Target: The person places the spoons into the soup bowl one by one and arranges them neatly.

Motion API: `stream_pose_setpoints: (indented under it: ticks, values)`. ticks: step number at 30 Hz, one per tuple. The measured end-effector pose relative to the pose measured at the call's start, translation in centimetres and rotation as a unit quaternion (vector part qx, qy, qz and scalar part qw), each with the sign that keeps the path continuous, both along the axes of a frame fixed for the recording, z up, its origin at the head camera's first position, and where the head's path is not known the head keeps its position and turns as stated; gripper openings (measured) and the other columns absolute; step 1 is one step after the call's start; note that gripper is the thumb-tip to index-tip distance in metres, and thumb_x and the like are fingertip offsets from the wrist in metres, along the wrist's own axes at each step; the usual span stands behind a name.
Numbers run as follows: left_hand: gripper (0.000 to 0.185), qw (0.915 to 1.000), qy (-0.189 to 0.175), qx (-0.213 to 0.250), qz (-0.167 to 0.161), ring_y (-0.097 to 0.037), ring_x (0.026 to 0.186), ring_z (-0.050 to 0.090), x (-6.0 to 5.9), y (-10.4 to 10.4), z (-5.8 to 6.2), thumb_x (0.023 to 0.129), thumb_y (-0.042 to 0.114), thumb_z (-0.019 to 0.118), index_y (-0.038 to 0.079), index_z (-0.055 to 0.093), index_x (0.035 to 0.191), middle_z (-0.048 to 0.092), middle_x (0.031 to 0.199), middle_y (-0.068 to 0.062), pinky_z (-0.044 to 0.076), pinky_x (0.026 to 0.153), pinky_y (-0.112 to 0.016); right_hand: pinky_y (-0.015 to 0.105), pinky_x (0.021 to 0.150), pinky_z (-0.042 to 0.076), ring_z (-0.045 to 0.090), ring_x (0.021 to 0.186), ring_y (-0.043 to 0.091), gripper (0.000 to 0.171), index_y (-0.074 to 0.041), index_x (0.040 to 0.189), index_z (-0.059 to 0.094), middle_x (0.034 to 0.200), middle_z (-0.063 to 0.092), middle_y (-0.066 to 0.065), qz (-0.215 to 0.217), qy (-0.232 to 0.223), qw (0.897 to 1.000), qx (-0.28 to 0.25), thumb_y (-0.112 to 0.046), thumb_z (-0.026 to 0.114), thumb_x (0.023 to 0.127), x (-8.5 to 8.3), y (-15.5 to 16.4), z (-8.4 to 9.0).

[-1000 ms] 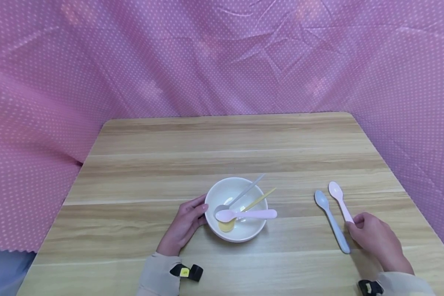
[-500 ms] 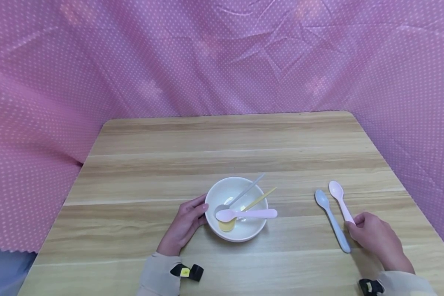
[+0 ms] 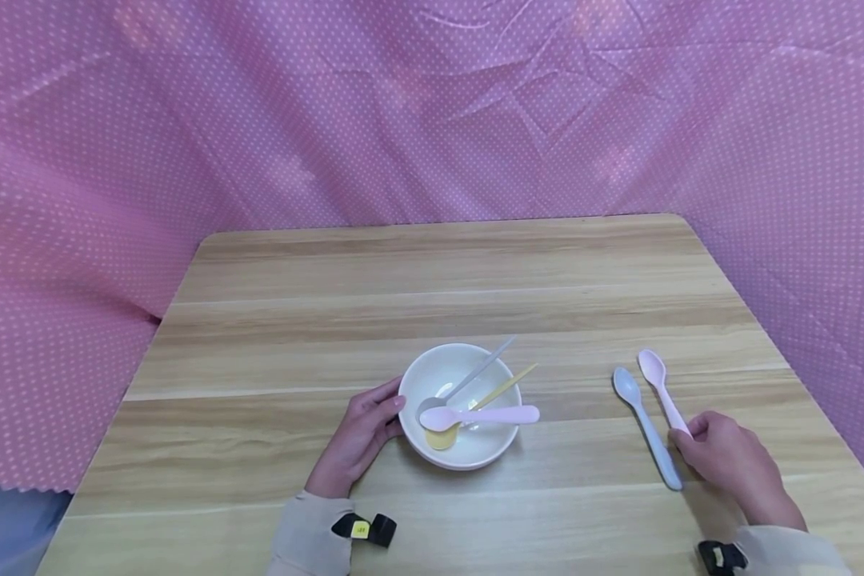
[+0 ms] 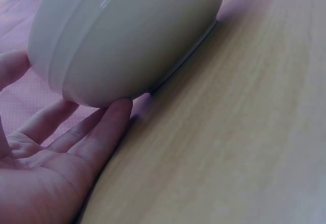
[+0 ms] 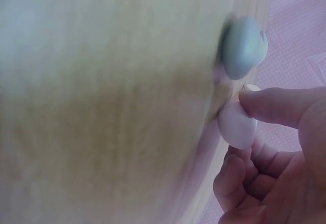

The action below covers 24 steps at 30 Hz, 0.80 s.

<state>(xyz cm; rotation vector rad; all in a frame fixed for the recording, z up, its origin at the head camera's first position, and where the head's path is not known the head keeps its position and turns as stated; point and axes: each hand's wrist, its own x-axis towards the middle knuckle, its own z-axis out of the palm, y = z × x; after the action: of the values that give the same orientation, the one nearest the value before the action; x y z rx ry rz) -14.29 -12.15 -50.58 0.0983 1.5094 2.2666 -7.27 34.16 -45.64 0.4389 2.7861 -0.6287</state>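
A white bowl (image 3: 468, 460) stands on the table with a pink spoon (image 3: 500, 416), a yellow spoon (image 3: 504, 390) and a pale grey-blue spoon (image 3: 481, 370) in it. Their handles lean over its right rim. My left hand (image 3: 360, 436) holds the bowl's left side, the thumb at the rim; in the left wrist view the other fingers lie against the outer wall (image 4: 137, 35). At the right, my right hand (image 3: 730, 460) pinches the handle end of a second pink spoon (image 3: 664, 392) between thumb and fingers. A blue spoon (image 3: 648, 432) lies just left of it.
The wood-grain table (image 3: 432, 280) carries all of this. A pink dotted cloth (image 3: 432, 112) hangs behind it and along both sides. Black straps with small devices sit on both wrists.
Almost nothing differs. Both hands keep their places on the bowl and the pink spoon; the spoon's bowl end has shifted very slightly up and left.
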Motion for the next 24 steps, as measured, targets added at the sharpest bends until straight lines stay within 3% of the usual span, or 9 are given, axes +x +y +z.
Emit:
stream_pose_setpoints:
  ticks: [13,24]
  values:
    - [0.054,1.0000,-0.002,0.000,-0.002,-0.016,0.110,0.060,0.03,0.00,0.22,0.092,0.013,0.057,-0.001,0.039,0.141,0.042,0.144,-0.018,0.054,0.086,-0.031,0.028,0.050,0.033,0.048,0.062,0.020,0.033,-0.004,0.090,0.061,0.069,0.057,0.003,-0.006,0.012,1.000,0.013,-0.037,0.056,0.087,0.16,-0.31,0.10]
    - [0.053,1.0000,-0.006,-0.004,-0.004,-0.016,0.112,0.059,0.05,-0.06,0.25,0.092,0.013,0.056,0.001,0.040,0.141,0.042,0.145,-0.016,0.053,0.087,-0.031,0.029,0.047,0.033,0.048,0.059,0.020,0.036,-0.001,0.094,0.060,0.071,0.059,0.006,-0.027,0.070,0.997,0.025,-0.036,0.054,0.089,0.23,-0.68,0.21]
